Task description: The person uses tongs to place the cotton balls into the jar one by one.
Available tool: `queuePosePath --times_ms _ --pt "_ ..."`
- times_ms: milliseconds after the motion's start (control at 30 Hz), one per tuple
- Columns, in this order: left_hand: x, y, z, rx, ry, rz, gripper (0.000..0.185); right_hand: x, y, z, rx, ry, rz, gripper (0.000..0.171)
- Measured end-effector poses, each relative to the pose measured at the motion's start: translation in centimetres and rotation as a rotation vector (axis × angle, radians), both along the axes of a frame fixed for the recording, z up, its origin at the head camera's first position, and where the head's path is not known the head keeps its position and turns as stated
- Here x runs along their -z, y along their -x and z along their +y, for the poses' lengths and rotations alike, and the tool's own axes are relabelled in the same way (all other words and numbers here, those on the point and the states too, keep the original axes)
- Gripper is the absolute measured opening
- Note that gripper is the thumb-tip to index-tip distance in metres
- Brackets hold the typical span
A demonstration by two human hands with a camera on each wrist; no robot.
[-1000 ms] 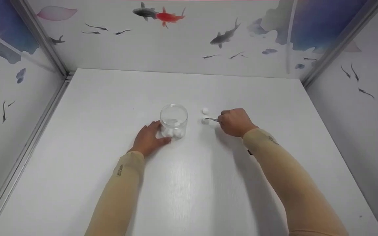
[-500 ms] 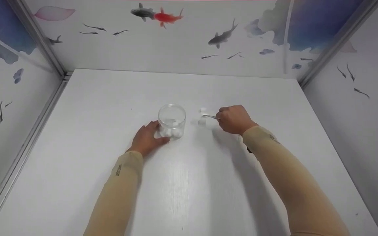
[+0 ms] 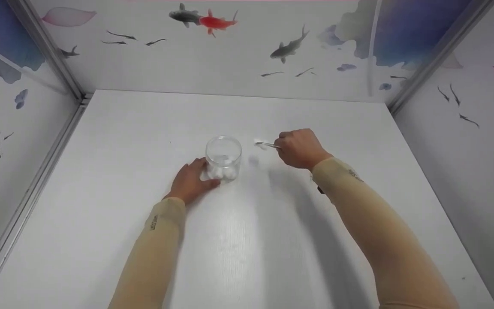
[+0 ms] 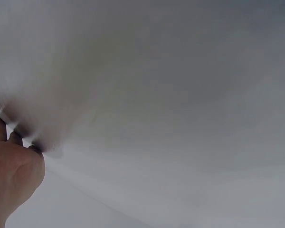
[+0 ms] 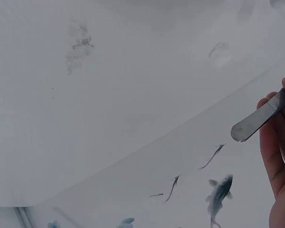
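My left hand (image 3: 190,183) grips the lower side of a clear round jar (image 3: 224,148), its thumb in front and fingers at the left. Several white cotton balls (image 3: 222,173) lie in the bottom of the jar. Right of it, my right hand (image 3: 300,148) holds metal tweezers (image 3: 269,145) whose tips point left. A white cotton ball (image 3: 257,140) shows at the tips, overlapping another white ball (image 3: 264,147) behind the tweezers. In the right wrist view, the rounded end of the tweezers sticks out of the fingers. The left wrist view shows only part of the left hand (image 4: 14,171).
A white table (image 3: 234,257) spreads under both arms. White wall panels (image 3: 230,64) painted with fish enclose it at the back and both sides, joined by grey metal posts (image 3: 418,81). A soft shadow (image 3: 253,161) lies just right of the jar.
My right hand has moved the tweezers up and slightly left, and the nearer cotton ball has left its place on the table with them. My left hand stays on the jar.
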State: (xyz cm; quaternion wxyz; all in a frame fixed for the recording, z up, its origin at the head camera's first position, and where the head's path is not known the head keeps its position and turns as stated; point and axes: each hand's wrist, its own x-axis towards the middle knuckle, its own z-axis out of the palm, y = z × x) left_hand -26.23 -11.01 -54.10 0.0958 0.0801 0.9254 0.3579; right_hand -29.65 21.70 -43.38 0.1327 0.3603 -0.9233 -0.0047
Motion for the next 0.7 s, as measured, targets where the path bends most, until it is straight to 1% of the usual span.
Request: queuePosePath --times_ms 200,400,467,600,700 --pt "0.3 0.2 -0.1 0.004 0.001 0.007 0.086 -1.2 -0.1 -1.1 -0.048 0.035 0.034 0.016" --pt "0.4 0.3 -0.1 0.003 0.016 0.011 0.088 -1.8 -0.6 -2.9 -0.085 0.03 0.062 0.015" --pt "0.3 0.2 -0.1 0.0 0.019 0.008 0.089 -1.9 -0.8 -3.5 -0.109 0.027 0.072 0.014" --pt "0.1 -0.1 0.0 -0.011 -0.004 -0.02 0.09 -1.7 -1.1 -4.3 -0.155 0.007 0.084 0.01" --pt "0.0 -0.2 0.1 -0.018 -0.016 -0.031 0.09 -1.5 -1.3 -4.6 -0.167 -0.011 0.081 0.01"
